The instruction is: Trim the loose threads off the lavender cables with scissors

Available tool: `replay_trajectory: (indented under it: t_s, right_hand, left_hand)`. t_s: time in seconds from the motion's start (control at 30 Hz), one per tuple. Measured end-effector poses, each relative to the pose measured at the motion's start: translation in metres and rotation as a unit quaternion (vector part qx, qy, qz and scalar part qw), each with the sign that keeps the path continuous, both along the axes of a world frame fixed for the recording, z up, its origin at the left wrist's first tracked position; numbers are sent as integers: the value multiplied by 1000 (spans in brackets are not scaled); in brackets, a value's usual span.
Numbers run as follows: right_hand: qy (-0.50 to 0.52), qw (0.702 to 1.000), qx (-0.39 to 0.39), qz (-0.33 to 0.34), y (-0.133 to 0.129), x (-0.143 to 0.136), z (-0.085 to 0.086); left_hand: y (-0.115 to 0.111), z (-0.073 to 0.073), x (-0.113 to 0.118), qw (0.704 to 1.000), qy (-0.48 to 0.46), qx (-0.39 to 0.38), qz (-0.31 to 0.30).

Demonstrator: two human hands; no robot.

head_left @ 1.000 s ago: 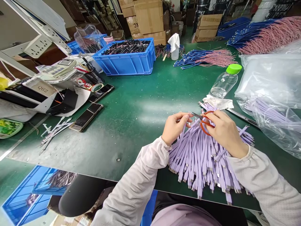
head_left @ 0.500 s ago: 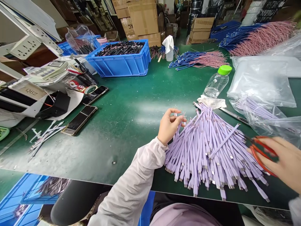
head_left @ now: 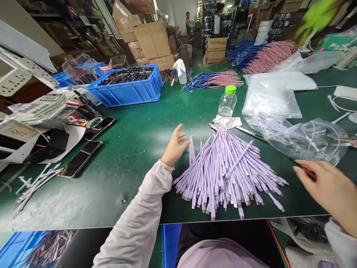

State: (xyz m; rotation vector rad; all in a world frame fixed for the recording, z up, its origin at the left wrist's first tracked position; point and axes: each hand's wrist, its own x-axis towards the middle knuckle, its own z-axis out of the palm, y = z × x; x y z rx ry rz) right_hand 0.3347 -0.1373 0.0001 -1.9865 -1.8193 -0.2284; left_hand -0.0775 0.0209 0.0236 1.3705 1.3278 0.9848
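Flat lilac cables [head_left: 223, 167] with metal plugs lie fanned in a heap near the table's front edge, frayed wire ends pointing away from me. My left hand [head_left: 175, 147] is open at the heap's left side, fingers spread, with nothing in it. Close to its fingertips are the bare ends of a few cables. Over at the right, my right hand [head_left: 325, 182] is closed around red-handled scissors [head_left: 310, 174]. Only a bit of red handle and a dark tip show; the palm hides the rest.
Behind the heap stand a green-capped bottle [head_left: 227, 102] on a white cloth and metal tweezers [head_left: 251, 133]. Plastic bags [head_left: 270, 95] lie to the right. A blue crate [head_left: 125, 89], phones [head_left: 82, 158] and cable scraps [head_left: 36, 188] are on the left. Two people are in the background.
My left hand has let go of the wire ends it pinched, and its fingers have spread. The scissors, whose red loops showed before, are now mostly hidden. The whole view has shifted.
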Motion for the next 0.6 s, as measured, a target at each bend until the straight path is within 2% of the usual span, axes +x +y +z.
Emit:
replay_trajectory:
  t_s: [0.07, 0.13, 0.2, 0.27, 0.37, 0.5, 0.6]
  right_hand:
    - [24, 996, -48, 67, 21, -28, 6]
    - [55, 990, -100, 80, 48, -45, 6]
    - [50, 985, -148, 76, 77, -55, 5]
    - [46, 973, -213, 73, 101, -66, 8]
    - [20, 950, -299, 92, 121, -91, 18]
    - [7, 917, -379, 126, 122, -135, 31]
    - [16, 901, -397, 176, 118, -164, 37]
  left_hand:
    - [-11, 3, -12, 995, 93, -35, -8]
    - [-27, 9, -24, 984, 145, -94, -44]
    - [-44, 18, -34, 973, 142, -160, -92]
    - [-60, 30, -37, 961, 97, -228, -125]
    - [-79, 45, -23, 935, 52, -313, -158]
    - [-95, 55, 16, 886, -33, -404, -226]
    - [-108, 53, 41, 878, -111, -424, -193]
